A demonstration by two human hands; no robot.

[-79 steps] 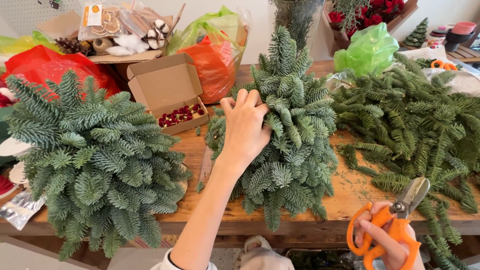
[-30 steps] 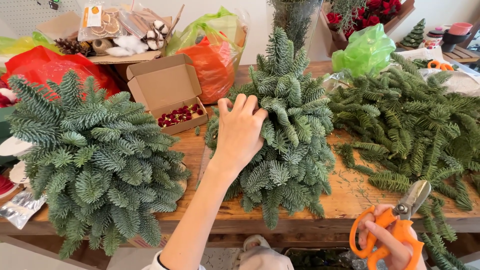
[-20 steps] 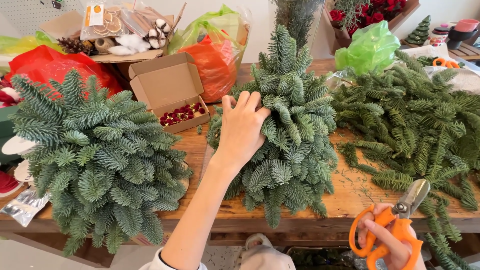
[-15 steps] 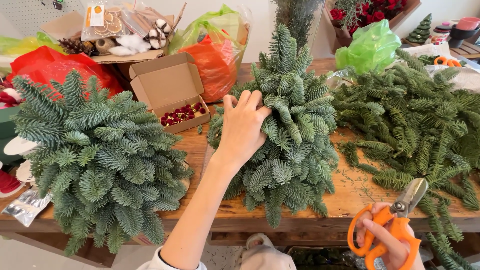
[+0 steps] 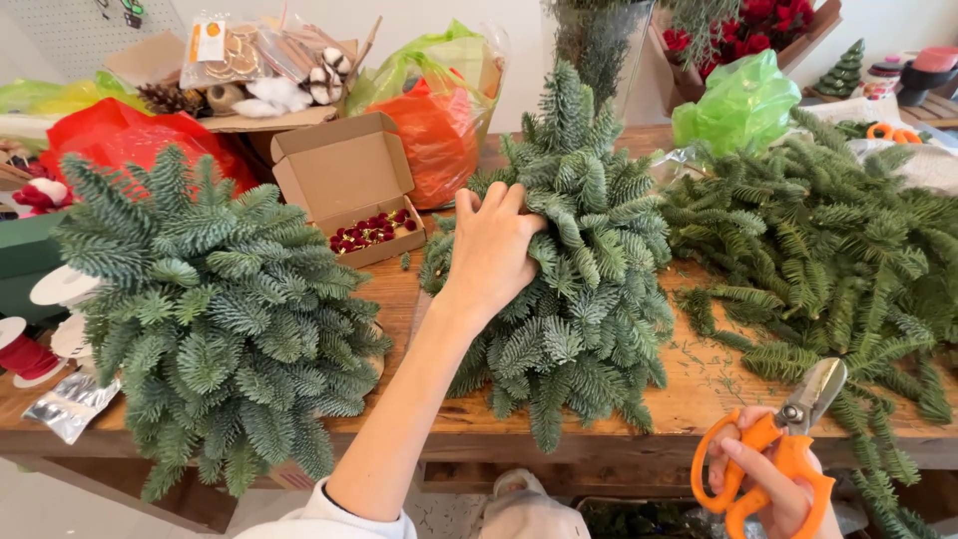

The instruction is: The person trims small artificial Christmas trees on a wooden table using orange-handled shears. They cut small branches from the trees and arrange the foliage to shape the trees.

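Left hand (image 5: 491, 250) spread flat on the middle fir wreath (image 5: 569, 269) on the wooden counter (image 5: 699, 389), fingers open and pressing into the needles, not gripping. Right hand (image 5: 768, 479) low at the counter edge, closed through the orange-handled shears (image 5: 773, 449), blades shut. Best to hold the wreath steady with that flat palm and bring the blade tips in clear of the pressing fingers.

White sleeve (image 5: 329, 514) pushed up past elbow on left arm, forearm bare.
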